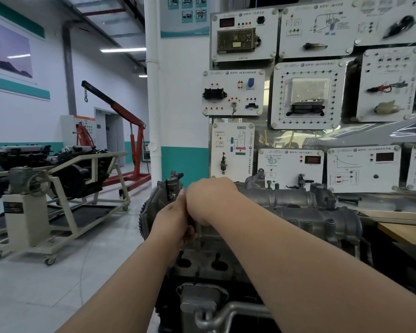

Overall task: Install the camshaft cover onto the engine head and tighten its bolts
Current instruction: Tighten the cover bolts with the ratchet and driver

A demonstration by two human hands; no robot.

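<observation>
Right hand (209, 200): fingers curled down, knuckles up; what it grips is hidden, cannot tell. Left hand (173, 222): touches right hand from below-left, clenched round dark tool (192, 223), probably steadying it over a bolt. Camshaft cover (298, 203): beneath and right of hands, seated on engine head (202, 263). Hands stacked, likely for torque. Training panels (233, 92) beyond hands: writing blurred, unreadable. Red crane (120, 109) far left of hands.

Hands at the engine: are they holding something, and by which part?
Left hand and right hand curl together round a slim dark tool above the engine; the grip hides which part.
</observation>
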